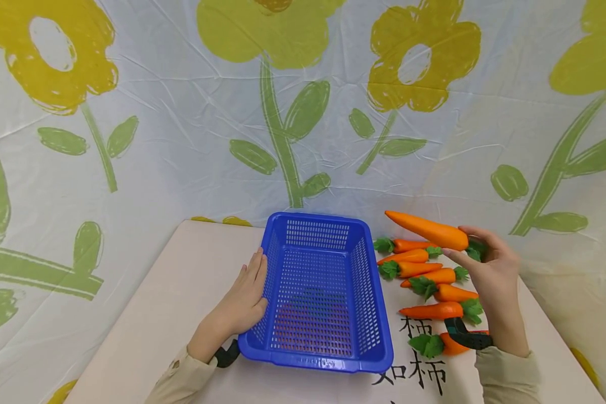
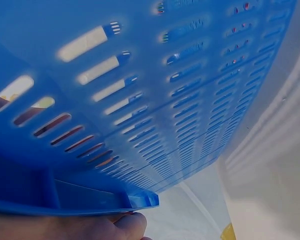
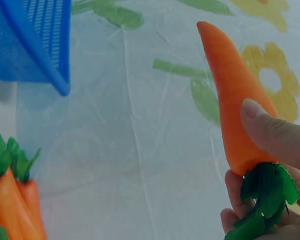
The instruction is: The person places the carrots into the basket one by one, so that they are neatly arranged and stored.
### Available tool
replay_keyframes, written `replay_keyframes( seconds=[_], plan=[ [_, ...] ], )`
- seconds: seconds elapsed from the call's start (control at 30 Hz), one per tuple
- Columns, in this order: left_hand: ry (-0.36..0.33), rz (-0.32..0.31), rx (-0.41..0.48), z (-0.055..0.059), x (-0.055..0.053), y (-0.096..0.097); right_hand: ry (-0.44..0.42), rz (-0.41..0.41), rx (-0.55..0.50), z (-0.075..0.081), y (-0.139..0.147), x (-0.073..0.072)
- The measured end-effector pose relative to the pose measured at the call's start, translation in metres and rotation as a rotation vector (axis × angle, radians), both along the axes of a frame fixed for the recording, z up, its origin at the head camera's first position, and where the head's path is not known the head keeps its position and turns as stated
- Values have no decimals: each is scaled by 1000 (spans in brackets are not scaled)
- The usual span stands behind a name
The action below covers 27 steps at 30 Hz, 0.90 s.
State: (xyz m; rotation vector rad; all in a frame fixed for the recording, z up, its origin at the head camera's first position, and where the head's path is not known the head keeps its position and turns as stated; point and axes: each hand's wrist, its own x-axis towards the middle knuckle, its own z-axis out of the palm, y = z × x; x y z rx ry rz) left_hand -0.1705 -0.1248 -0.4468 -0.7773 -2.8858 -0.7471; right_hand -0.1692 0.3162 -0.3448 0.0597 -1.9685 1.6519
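Note:
A blue plastic basket (image 1: 310, 264) with slotted walls stands on the table, and nothing lies in it. My left hand (image 1: 242, 294) rests against its left rim with fingers fairly straight; in the left wrist view part of that hand (image 2: 115, 227) shows beside the rim. My right hand (image 1: 492, 266) pinches an orange carrot (image 1: 429, 229) near its leafy end, above the other carrots. The right wrist view shows the thumb (image 3: 272, 127) across the carrot (image 3: 235, 95), its tip pointing away and its green leaves against the palm.
Several orange carrots (image 1: 431, 310) with green tops lie in a column right of the basket, heads turned to alternating sides. Black characters (image 1: 426, 375) mark the pale table (image 1: 182, 314). A flower-printed cloth (image 1: 182, 112) hangs behind the table.

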Motion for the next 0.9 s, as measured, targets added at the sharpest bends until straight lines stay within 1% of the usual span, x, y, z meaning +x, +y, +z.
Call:
replay_keyframes(
  seconds=[0.17, 0.27, 0.33, 0.47, 0.53, 0.67, 0.73, 0.9],
  plan=[
    [-6, -1, 3, -1, -1, 0, 3, 24, 48, 7, -19, -11],
    [-6, -1, 1, -1, -1, 0, 8, 54, 34, 9, -30, -17],
    [-6, -1, 0, -1, -1, 0, 3, 58, 30, 11, -37, -21],
    [-8, 0, 1, 0, 0, 0, -46, 59, 17, 12, -50, -30],
    [-11, 2, 1, 1, 0, 0, -79, 52, 46, 12, -57, -34],
    [-16, 3, 2, 1, 1, 0, -114, 57, 106, 12, -71, -43],
    [-17, 2, 3, 1, 0, 0, -117, 73, 122, 12, -78, -47],
    [-9, 2, 5, 1, 0, 0, -144, 119, 106, 12, -94, -58]
  ],
)
